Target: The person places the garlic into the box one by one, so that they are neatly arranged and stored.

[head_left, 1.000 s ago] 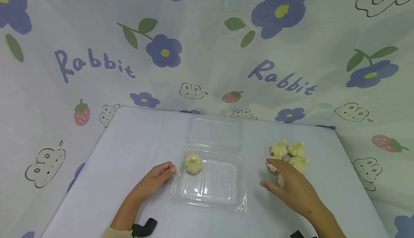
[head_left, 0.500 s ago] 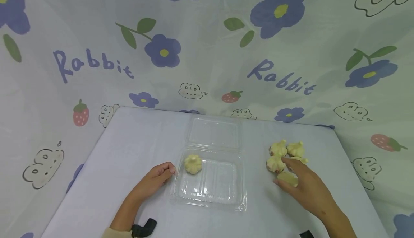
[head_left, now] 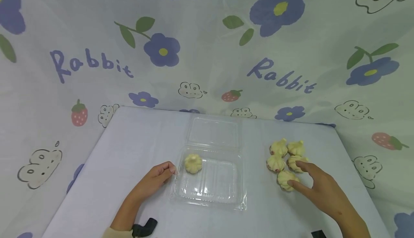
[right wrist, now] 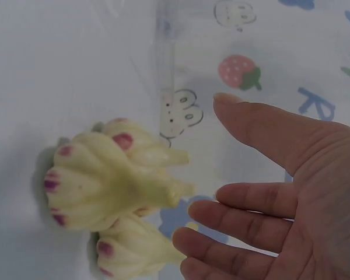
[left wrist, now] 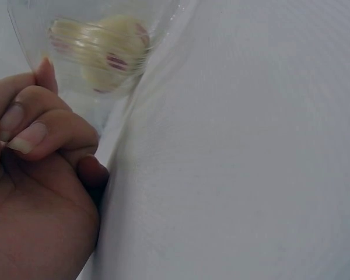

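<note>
A clear plastic clamshell container (head_left: 207,186) lies with its lid folded back, one garlic bulb (head_left: 193,164) in its upper left corner. At the container's left rim, my left hand (head_left: 158,175) has curled fingers and pinches the edge; the left wrist view shows a fingertip (left wrist: 46,76) against the clear wall. My right hand (head_left: 323,189) is held with thumb and fingers spread beside a cluster of several garlic bulbs. Its thumb overlaps the nearest bulb (head_left: 286,180) in the head view. In the right wrist view, a gap separates the hand from the purple-marked bulbs (right wrist: 99,181).
The container's lid (head_left: 215,132) lies flat toward the back of the white table (head_left: 142,134). More bulbs sit together on the right, among them one at the back (head_left: 295,147). A patterned cloth (head_left: 207,69) hangs behind the table.
My right hand has moved right and slightly down over the garlic cluster, uncovering the front bulbs. My left hand and the container have stayed put.
</note>
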Motion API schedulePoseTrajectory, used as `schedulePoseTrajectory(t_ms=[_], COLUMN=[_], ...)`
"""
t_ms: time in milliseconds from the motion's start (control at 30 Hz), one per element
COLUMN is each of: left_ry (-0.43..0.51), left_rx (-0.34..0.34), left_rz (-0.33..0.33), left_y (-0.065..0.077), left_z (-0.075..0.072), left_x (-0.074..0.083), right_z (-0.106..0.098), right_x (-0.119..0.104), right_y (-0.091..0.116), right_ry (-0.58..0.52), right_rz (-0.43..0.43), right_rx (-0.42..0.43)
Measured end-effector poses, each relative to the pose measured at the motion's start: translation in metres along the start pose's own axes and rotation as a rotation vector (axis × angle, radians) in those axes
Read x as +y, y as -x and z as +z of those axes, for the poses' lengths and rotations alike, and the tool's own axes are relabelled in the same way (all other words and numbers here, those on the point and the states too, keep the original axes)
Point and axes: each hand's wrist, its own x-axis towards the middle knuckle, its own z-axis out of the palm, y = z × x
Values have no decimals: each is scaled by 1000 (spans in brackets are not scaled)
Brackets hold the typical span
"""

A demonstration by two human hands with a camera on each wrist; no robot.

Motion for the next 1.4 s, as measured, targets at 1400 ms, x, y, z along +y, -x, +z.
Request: schedulePoseTrajectory(t_ms=[1400], left_ry=[-30], left_rx=[34], left_rz=[-22], left_y=[0], left_z=[5], left_x=[-2], right_z=[47], right_x=[45], right_y=[-4], right_ry=[-141], right_rz=[70], right_rx=[-138])
